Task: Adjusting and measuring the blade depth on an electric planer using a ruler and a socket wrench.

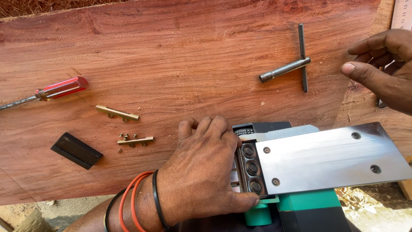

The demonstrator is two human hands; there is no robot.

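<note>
1. With the left hand (201, 172) clamped over the cutter drum (251, 168) of the upturned electric planer (317, 167), a slip onto a blade edge could cut the fingers.
2. Tiny screws (128, 136) lie loose beside two brass strips (118, 113) on the sloped wooden surface (171, 56); a nudge could scatter them.
3. Left hand: fingers curled, thumb pressed under the drum.
4. Right hand (382, 64): half-open, holding nothing, hovering near the T-handle wrench (286, 68).

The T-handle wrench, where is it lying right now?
The T-handle wrench lies on the reddish wooden plank, upper right in the head view, just left of the right hand, which isn't touching it.
</note>
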